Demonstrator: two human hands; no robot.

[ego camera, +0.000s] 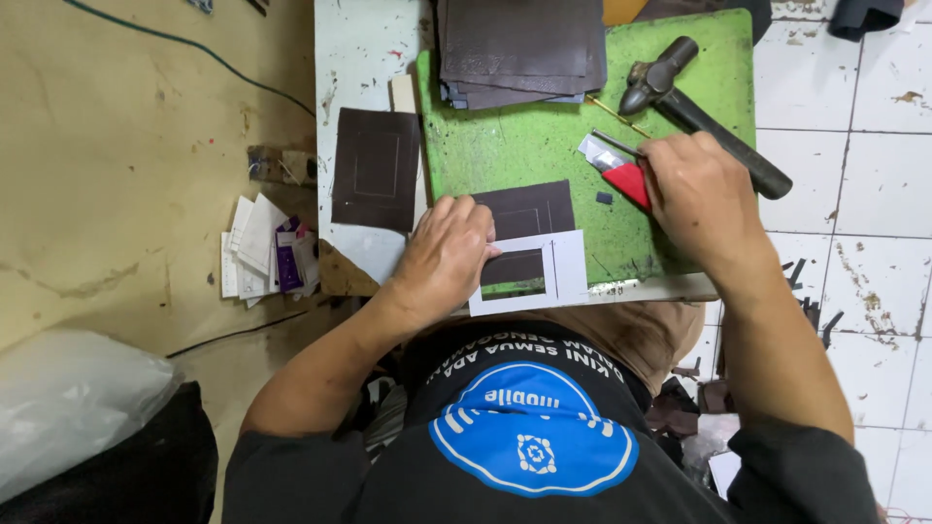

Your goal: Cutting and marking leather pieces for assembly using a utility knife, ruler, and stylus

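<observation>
Head view: left hand [442, 260] flat, fingers spread, pinning white template [558, 270] over dark leather piece [529, 209] on green mat [505, 146]. Right hand [701, 194] at 2 o'clock, fingers closed around red-handled knife [626, 180]. Window apparently uncut; marked piece [376, 168] lies at 10 o'clock.

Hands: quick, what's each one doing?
Left hand: fingers flat, pressing white template on dark leather piece.
Right hand: closed on thin metal tool.
</observation>
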